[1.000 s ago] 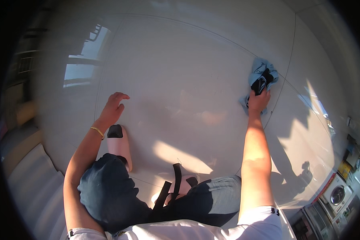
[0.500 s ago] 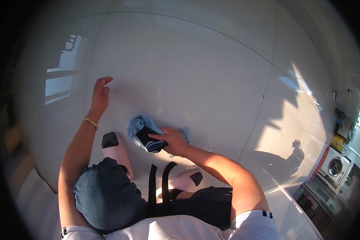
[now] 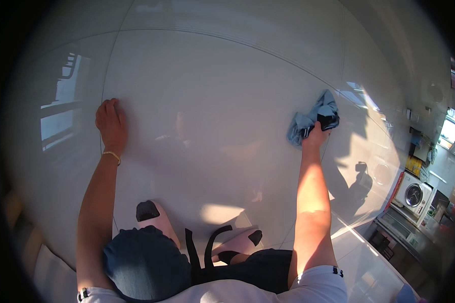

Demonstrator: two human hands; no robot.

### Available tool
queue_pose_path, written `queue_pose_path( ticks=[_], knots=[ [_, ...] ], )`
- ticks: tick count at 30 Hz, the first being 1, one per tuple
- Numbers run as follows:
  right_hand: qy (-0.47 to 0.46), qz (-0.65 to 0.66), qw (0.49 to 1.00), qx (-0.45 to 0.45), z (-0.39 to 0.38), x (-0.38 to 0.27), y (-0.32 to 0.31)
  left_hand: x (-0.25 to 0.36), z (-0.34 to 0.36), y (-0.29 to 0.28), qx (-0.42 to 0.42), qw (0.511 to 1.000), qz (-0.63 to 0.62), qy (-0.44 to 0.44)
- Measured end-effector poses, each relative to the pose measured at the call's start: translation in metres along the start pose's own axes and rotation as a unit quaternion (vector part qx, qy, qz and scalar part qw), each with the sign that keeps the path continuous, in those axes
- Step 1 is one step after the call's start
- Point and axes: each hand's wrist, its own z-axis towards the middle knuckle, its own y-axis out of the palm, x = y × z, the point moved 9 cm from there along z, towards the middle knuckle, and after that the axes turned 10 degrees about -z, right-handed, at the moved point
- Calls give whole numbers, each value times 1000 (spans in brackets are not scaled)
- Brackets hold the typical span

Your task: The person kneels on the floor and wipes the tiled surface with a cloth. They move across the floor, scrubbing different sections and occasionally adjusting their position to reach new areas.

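Note:
I look down at a glossy white tiled floor [image 3: 212, 91]. My right hand [image 3: 316, 135] is stretched out to the right and presses a crumpled blue cloth [image 3: 308, 118] onto the tiles, gripping it. My left hand [image 3: 111, 123], with a thin gold bracelet at the wrist, rests on the floor at the left with its fingers curled; it holds nothing. Both forearms come in from the lower edge.
My knees, in dark shorts [image 3: 146, 262], and pink slippers [image 3: 154, 219] with dark toes sit at the bottom. A white washing machine [image 3: 413, 194] and shelves with small items stand at the right edge. A window's reflection [image 3: 60, 116] shines on the tiles at left.
My right hand has swept the blue cloth from close to my knees out to the right. My left hand has stayed planted on the floor at the left.

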Motion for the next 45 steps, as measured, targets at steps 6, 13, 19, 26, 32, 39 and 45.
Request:
queue_pose_path(
  ticks=[6,13,19,26,32,39,45],
  knots=[
    [-151,-277,949,-10,18,-43,105,-11,-6,-11,-13,1000,7,-13],
    [-394,-378,818,-179,-93,-101,304,-15,-1,-4,-45,998,-4,-43],
    [-454,-400,677,-419,-311,-75,305,-26,-12,-3,-13,996,-76,-38],
    [-276,-282,699,-597,-376,-74,233,-21,-6,1,-44,995,-64,-57],
    [-103,-199,956,-188,-185,-86,184,-26,-6,-3,-95,990,-53,-90],
    [-174,-229,954,-82,-49,-97,276,-13,0,-1,-67,992,-99,-51],
    [-328,-308,861,-236,-114,-139,422,-10,2,-13,-60,991,-109,-44]
  ],
)
